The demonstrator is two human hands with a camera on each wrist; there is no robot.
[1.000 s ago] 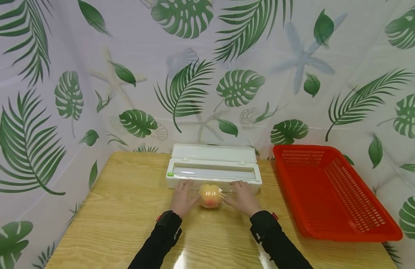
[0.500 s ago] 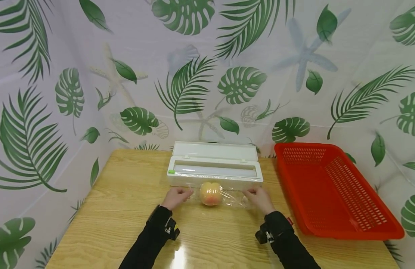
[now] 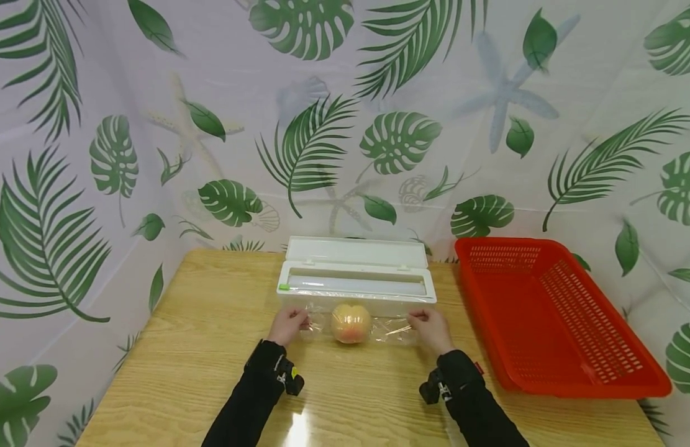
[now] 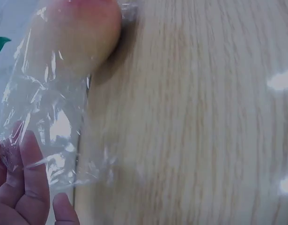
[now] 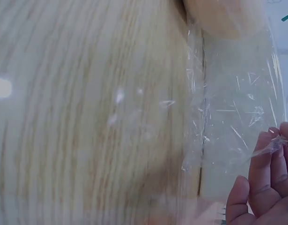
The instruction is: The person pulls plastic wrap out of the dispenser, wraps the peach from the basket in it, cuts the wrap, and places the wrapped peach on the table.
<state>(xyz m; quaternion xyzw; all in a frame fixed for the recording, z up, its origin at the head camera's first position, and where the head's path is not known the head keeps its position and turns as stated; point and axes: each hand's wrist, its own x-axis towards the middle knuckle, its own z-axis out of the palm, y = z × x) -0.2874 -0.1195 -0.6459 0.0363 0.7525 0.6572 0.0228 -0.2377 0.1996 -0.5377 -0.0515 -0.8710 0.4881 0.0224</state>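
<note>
1. The wooden table (image 3: 210, 347) carries everything, set against a leaf-print curtain (image 3: 154, 124).
2. The red basket (image 3: 590, 379) lies on the table's right side, well apart from both hands. Nothing shows inside it.
3. The white wrap dispenser (image 3: 356, 304) lies crosswise at the back of the table with its lid (image 3: 356, 253) tipped open. The roll of film (image 3: 356, 285) lies inside along its length.
4. A sheet of plastic wrap (image 3: 392, 329) is stretched crosswise just in front of the dispenser. Its long axis runs left to right, parallel to the box. Whether it is cut free from the roll, I cannot tell.
5. The peach (image 3: 351, 323) sits on the table at the middle of the sheet, draped in film — midway between the two hands, neither one nearer.
6. The left hand (image 3: 288, 326) pinches the sheet's left end. In the left wrist view its fingers (image 4: 33, 173) are closed on crumpled film (image 4: 45, 140), with the peach (image 4: 73, 37) off along the sheet.
7. The right hand (image 3: 431, 329) pinches the right end. In the right wrist view its fingertips (image 5: 268, 159) clamp a fold of film (image 5: 237, 108), and the peach (image 5: 223, 16) lies beyond — so the fruit lies inward from each grip, along the sheet's length.
</note>
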